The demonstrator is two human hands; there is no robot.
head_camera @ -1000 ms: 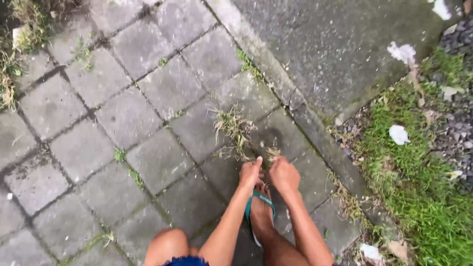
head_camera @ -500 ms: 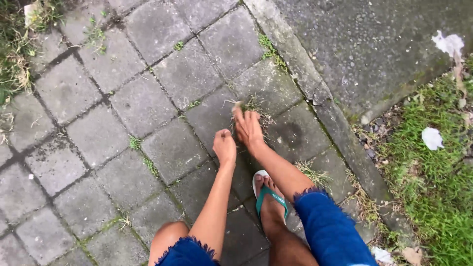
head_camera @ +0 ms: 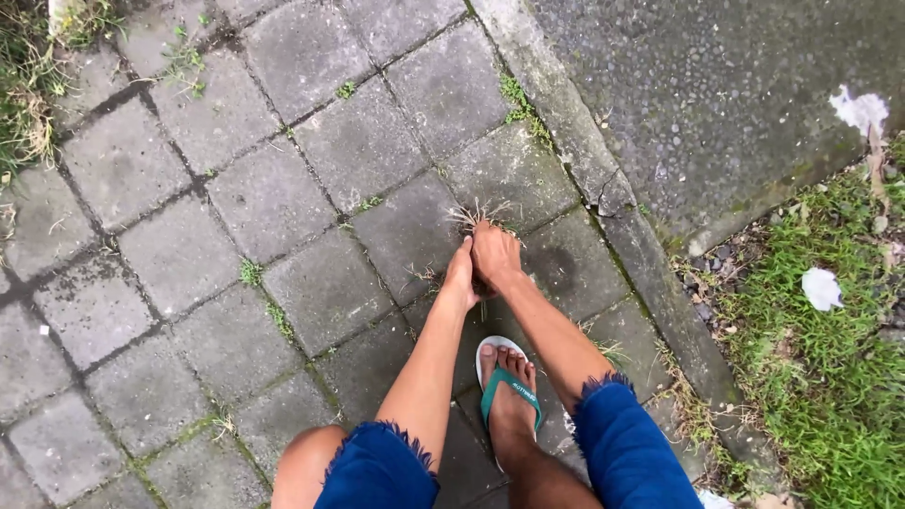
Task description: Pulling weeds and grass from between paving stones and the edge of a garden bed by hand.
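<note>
I crouch over grey paving stones [head_camera: 273, 198]. My right hand [head_camera: 497, 254] and my left hand [head_camera: 461, 279] are pressed together low over one stone. Between them they hold a clump of dry pulled grass [head_camera: 476, 216], whose pale blades stick out past the fingers. The right hand is closed over the clump and the left hand cups it from the side. How much grass lies inside the hands is hidden. Just below the hands is my foot in a teal flip-flop [head_camera: 509, 386].
A concrete curb [head_camera: 603, 188] runs diagonally to the right of the hands, with a rough concrete slab [head_camera: 716, 85] beyond it. A grass strip [head_camera: 820, 377] with white litter [head_camera: 822, 287] lies at the right. Small weeds [head_camera: 251, 273] grow in the paving joints, and taller weeds [head_camera: 28, 94] at the upper left.
My hands went forward from near my foot to the loose grass. The right hand reached it first, then the left hand closed in beside it and both drew together around the clump.
</note>
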